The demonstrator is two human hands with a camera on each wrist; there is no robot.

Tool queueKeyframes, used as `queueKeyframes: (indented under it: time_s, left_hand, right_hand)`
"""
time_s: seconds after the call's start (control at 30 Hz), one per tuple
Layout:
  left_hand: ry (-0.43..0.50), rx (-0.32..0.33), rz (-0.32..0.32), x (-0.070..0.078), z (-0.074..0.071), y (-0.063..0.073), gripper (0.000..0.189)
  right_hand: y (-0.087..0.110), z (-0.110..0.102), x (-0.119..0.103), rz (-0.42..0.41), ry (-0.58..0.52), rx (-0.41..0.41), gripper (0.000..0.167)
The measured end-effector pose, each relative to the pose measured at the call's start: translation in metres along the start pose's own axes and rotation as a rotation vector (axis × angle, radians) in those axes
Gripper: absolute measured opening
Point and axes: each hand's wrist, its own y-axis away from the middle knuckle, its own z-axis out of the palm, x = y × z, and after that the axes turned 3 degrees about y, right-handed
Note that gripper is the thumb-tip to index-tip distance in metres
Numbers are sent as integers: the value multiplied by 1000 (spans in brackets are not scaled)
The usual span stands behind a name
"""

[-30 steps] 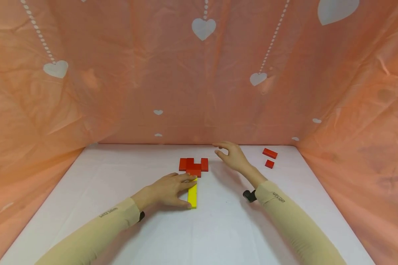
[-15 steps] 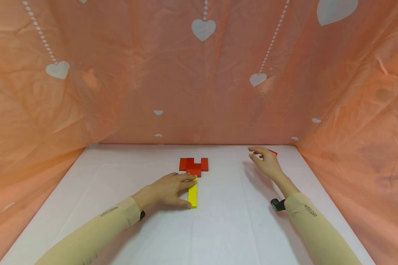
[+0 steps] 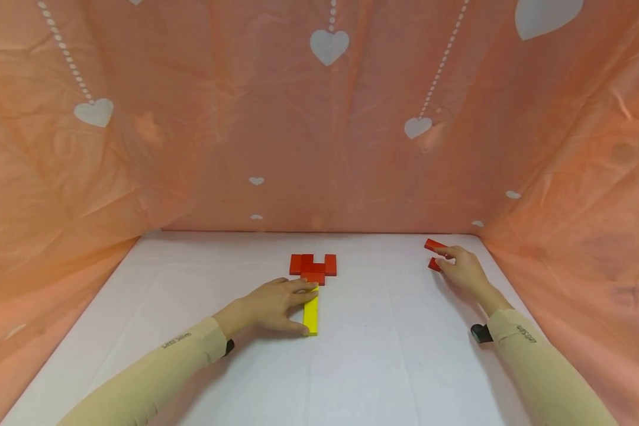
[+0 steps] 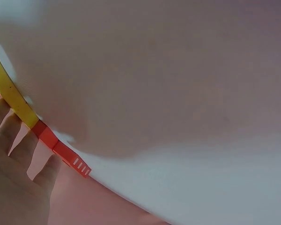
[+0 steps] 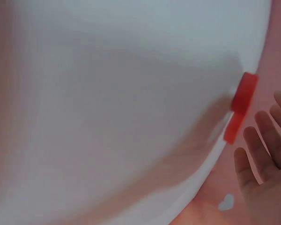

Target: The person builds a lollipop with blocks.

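Observation:
In the head view my left hand (image 3: 278, 305) lies spread against a long yellow block (image 3: 311, 313), fingertips over its far end and thumb at its near end. Straight beyond it, several red blocks (image 3: 313, 277) form a flat cluster with a notch at the back. My right hand (image 3: 465, 275) is at the far right, thumb beside a small red block (image 3: 433, 264), fingers near a longer red block (image 3: 434, 244). The right wrist view shows its fingers apart, alongside the red blocks (image 5: 243, 96). Left fingertips touch the yellow block (image 4: 18, 107) in the left wrist view.
A white cloth-covered table (image 3: 367, 355) stretches under both hands. Orange-pink sheeting with white hearts (image 3: 319, 130) hangs behind the back edge and along both sides. Dark wrist devices (image 3: 481, 333) show at the cuffs.
My right hand has swung right, from near the red cluster to the two loose red blocks, and lowered towards them. My left hand stays on the yellow block.

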Motion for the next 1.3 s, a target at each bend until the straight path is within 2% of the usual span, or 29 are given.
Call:
queueKeyframes:
  time_s: [0.4, 0.63, 0.9, 1.07, 1.3]
  left_hand:
    - [4, -1, 2, 2, -3, 2, 84]
    - [-15, 15, 24, 1, -1, 2, 83]
    - [-23, 7, 14, 1, -1, 3, 83]
    - [-9, -1, 7, 1, 1, 3, 83]
    - [-21, 14, 13, 0, 1, 3, 83]
  right_hand:
    - [-2, -2, 12, -43, 118, -106, 37]
    - [-1, 2, 13, -70, 133, -92, 35]
    - [1, 7, 10, -79, 115, -75, 34]
    - [0, 13, 2, -86, 70, -50, 33]
    - [-4, 22, -19, -142, 23, -2, 33]
